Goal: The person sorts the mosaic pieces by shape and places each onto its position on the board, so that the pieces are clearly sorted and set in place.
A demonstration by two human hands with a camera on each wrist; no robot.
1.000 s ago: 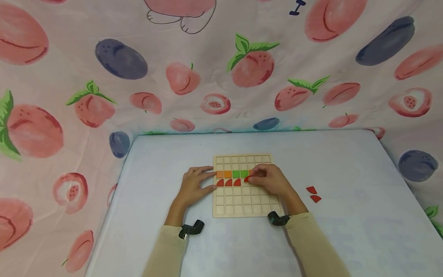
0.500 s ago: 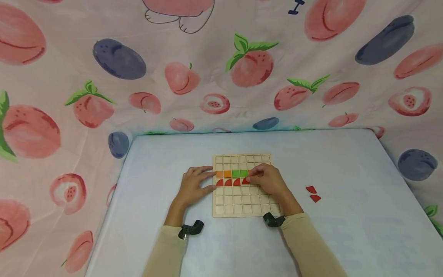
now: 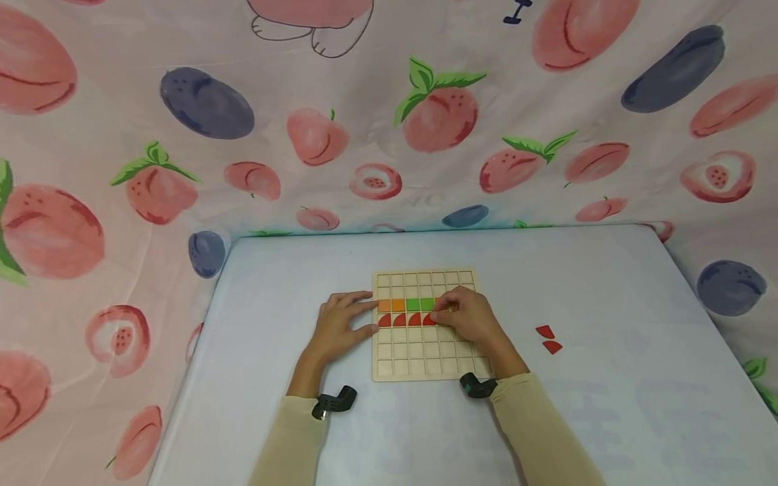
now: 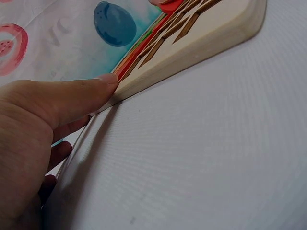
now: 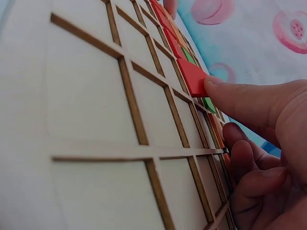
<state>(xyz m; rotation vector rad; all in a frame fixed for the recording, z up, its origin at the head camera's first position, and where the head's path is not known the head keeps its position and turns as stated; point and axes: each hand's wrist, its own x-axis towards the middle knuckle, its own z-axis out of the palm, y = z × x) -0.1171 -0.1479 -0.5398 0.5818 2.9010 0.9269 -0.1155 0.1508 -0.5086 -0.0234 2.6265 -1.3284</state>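
Note:
A pale wooden grid board lies flat on the white table. My left hand rests at its left edge, thumb and fingers fairly straight and touching the rim; the thumb shows there in the left wrist view. With my right hand I hold a red quarter-circle piece at a grid cell, thumb against its edge and the other fingers curled. To its left several matching red pieces fill cells in the same row. Orange tiles and green tiles line the row behind, partly hidden by my right hand.
Two loose red quarter-circle pieces lie on the table right of the board. A fruit-print cloth hangs behind the table and along its sides. Small black wrist cameras sit near the board's front edge.
The right hand has shifted slightly left and lowered the red quarter-circle piece from a tilt to nearly flat in its cell. The left hand stays at the board's edge.

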